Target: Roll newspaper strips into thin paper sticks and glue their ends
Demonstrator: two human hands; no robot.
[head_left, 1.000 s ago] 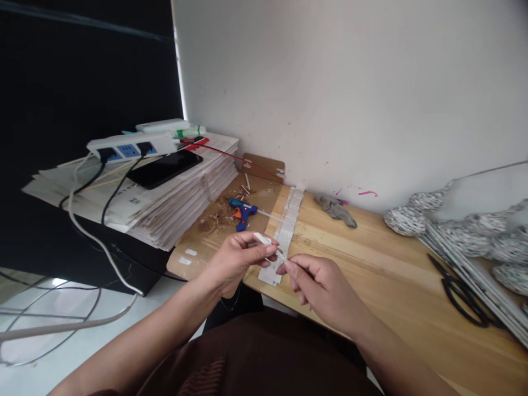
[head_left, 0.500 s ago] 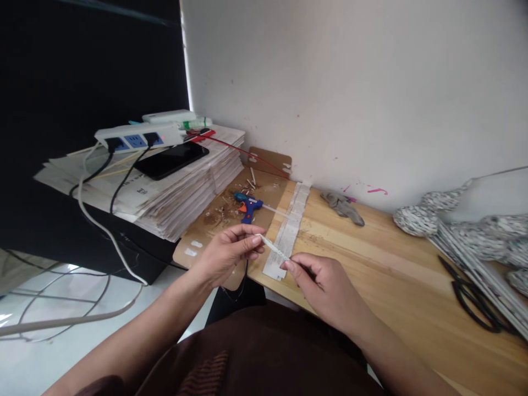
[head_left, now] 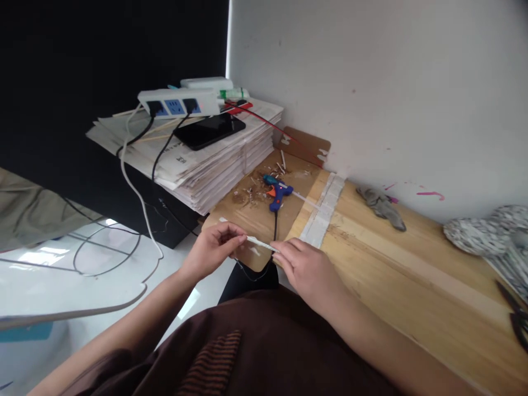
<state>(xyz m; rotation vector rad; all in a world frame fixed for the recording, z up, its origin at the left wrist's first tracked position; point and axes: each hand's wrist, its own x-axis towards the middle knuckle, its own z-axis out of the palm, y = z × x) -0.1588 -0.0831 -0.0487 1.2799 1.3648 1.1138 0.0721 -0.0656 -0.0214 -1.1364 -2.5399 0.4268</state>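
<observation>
Between my two hands, over the front edge of the cardboard sheet, stretches a thin white rolled paper strip (head_left: 261, 243). My left hand (head_left: 215, 247) pinches its left end with thumb and forefinger. Its right end is in the closed fingers of my right hand (head_left: 307, 269). Behind them, a blue hot glue gun (head_left: 280, 194) with a glue stick in it lies on the brown cardboard (head_left: 243, 212), among small scraps. Flat strips of newspaper (head_left: 324, 212) lie on the wooden table just right of the cardboard.
At the left stands a tall stack of newspapers (head_left: 231, 165) bearing a black phone (head_left: 210, 131) and a white power strip (head_left: 178, 104) with cables. Along the wall lies a crumpled grey cloth (head_left: 381, 207). Woven paper pieces (head_left: 470, 234) and black scissors (head_left: 518, 324) are at the far right.
The view has turned left, so the table things sit further right. Both hands have moved closer together, and the paper strip between them lies flatter, with less of it showing.
</observation>
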